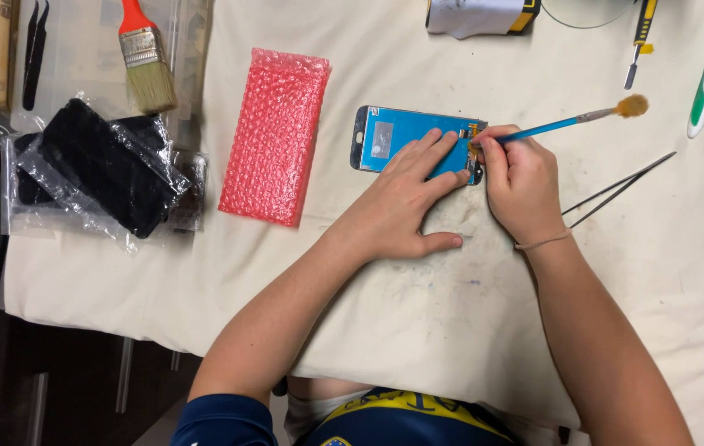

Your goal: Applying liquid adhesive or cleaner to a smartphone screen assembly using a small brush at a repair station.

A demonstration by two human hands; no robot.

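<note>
Both hands are working at the frame's upper centre: the left hand point(405, 194) is pressing the phone screen point(401, 136) flat on the counter point(451, 314), steadying it, while the right hand point(521, 183), grip closed, is pinching a small blue brush point(571, 122) near the screen's right edge.

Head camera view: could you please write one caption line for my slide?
Left hand presses a blue phone screen panel flat while right hand holds a thin blue brush against its edge.

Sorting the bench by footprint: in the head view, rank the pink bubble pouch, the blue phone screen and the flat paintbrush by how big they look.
1. Pink bubble pouch, clearly largest.
2. Blue phone screen, though the left hand and right hand cover part of it.
3. Flat paintbrush, cut off by the top edge, so its rank against the screen is unsure.
</note>
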